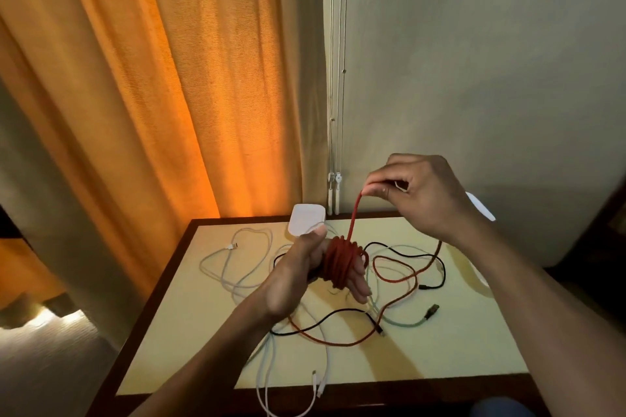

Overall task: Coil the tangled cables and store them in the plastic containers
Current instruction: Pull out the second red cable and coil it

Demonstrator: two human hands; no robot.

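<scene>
Red cable (342,261) coiled round the left hand (301,278), held there; right hand (420,189) pinches its strand above the bench (474,349). Slack crosses black cable (320,320); I expect a snag dragging the tangle

An orange curtain (135,78) hangs in heavy folds across the left, glowing brightest near its lower edge, and a plain pale wall (474,44) fills the right. Thin white cords (336,78) hang where curtain and wall meet, ending just above the far edge of a table (457,359) with a cream top and dark wooden rim. At lower left, what looks like pale floor (50,379) catches a bright patch of light.
</scene>
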